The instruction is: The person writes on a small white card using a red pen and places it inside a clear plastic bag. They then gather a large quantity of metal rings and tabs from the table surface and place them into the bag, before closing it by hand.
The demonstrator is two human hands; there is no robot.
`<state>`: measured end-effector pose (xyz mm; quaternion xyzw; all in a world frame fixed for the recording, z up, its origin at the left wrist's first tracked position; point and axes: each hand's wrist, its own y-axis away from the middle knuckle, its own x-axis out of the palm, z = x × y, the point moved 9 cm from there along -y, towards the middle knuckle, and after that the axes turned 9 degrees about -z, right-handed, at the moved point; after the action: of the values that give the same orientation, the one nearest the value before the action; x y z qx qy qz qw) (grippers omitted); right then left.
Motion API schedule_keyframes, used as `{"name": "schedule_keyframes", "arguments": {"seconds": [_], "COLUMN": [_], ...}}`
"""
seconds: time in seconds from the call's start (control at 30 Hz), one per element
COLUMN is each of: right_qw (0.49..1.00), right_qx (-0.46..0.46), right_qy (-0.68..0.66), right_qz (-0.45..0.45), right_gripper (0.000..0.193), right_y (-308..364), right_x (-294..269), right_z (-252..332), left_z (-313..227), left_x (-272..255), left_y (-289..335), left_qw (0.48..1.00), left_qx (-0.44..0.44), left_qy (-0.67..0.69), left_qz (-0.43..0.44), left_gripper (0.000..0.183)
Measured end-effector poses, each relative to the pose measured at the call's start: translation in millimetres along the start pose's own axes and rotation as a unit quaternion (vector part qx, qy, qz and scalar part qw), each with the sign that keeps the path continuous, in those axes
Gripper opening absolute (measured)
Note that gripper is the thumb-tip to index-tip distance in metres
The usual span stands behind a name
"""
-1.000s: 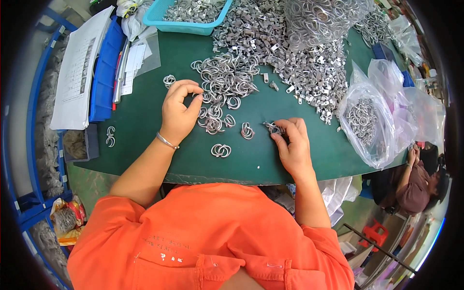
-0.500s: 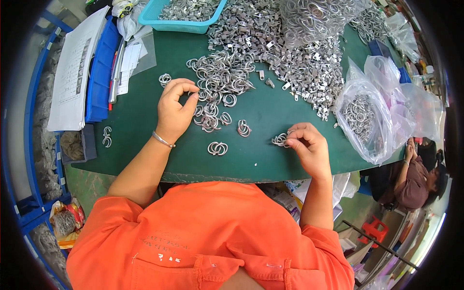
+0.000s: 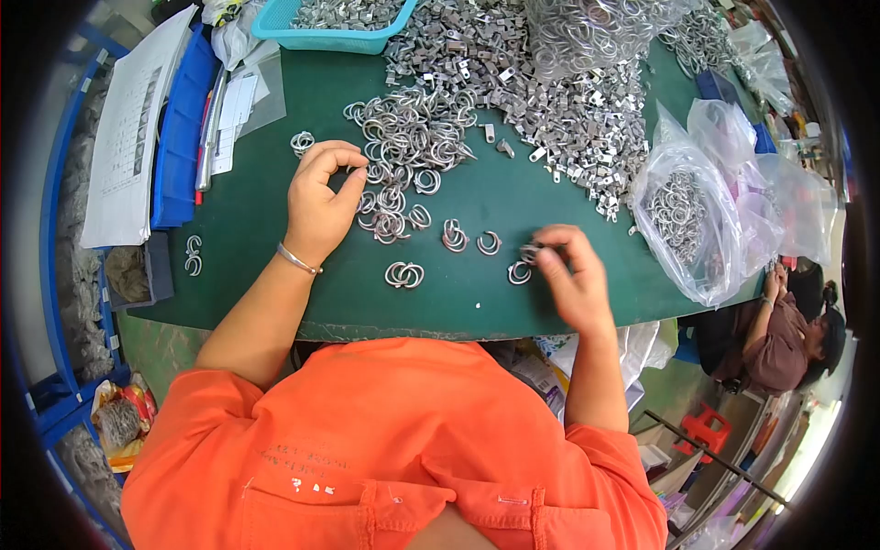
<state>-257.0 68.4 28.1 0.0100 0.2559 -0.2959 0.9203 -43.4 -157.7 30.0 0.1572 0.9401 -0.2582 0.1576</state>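
My left hand (image 3: 319, 200) is at the left edge of a heap of silver metal rings (image 3: 412, 133), its thumb and forefinger closed together. Whatever lies between those fingertips is too hidden to name. To the right, my right hand (image 3: 576, 280) pinches a small metal ring (image 3: 529, 251) between thumb and forefinger, just above the green tabletop. Just beneath it lies another open ring (image 3: 520, 273). A single open ring (image 3: 489, 243) rests left of that hand, beside a small ring cluster (image 3: 455, 236). Linked rings (image 3: 404, 275) lie nearer the table's front edge.
Small metal clips (image 3: 568, 128) are heaped at the back, beside a turquoise basket (image 3: 339, 38). A clear plastic bag of rings (image 3: 678, 215) stands at the right. Papers lean on a blue bin (image 3: 180, 137) at the left. Another person (image 3: 779, 344) sits at far right.
A single ring now lies apart, left of my right hand, where none lay before. The rings at my right fingertips have separated. My left hand stays by the heap; the whole view has shifted slightly.
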Motion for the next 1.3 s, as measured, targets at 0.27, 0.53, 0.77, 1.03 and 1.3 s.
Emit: {"name": "schedule_keyframes", "arguments": {"seconds": [0.27, 0.53, 0.77, 1.03, 1.3], "right_qw": [0.922, 0.828, 0.835, 0.978, 0.846], "right_qx": [-0.287, -0.34, -0.156, -0.177, -0.16], "right_qy": [0.249, 0.335, 0.398, 0.09, 0.302], "right_qz": [-0.07, -0.295, -0.348, 0.059, -0.41], "right_gripper": [0.021, 0.022, 0.022, 0.025, 0.023], "right_y": [14, -8, -33, -16, -20], "right_x": [46, -84, -132, 76, -131], "right_z": [48, 52, 35, 68, 39], "left_z": [0, 1, -5, -3, 5], "left_x": [3, -1, 1, 2, -5], "left_y": [2, 1, -2, 0, 0], "left_qw": [1.0, 1.0, 1.0, 0.999, 0.999], "left_qx": [0.009, -0.006, 0.013, -0.002, -0.006], "left_qy": [0.023, 0.02, 0.011, 0.029, 0.034], "left_qz": [0.004, 0.011, -0.008, -0.015, -0.002], "left_gripper": [0.01, 0.008, 0.01, 0.011, 0.01]}}
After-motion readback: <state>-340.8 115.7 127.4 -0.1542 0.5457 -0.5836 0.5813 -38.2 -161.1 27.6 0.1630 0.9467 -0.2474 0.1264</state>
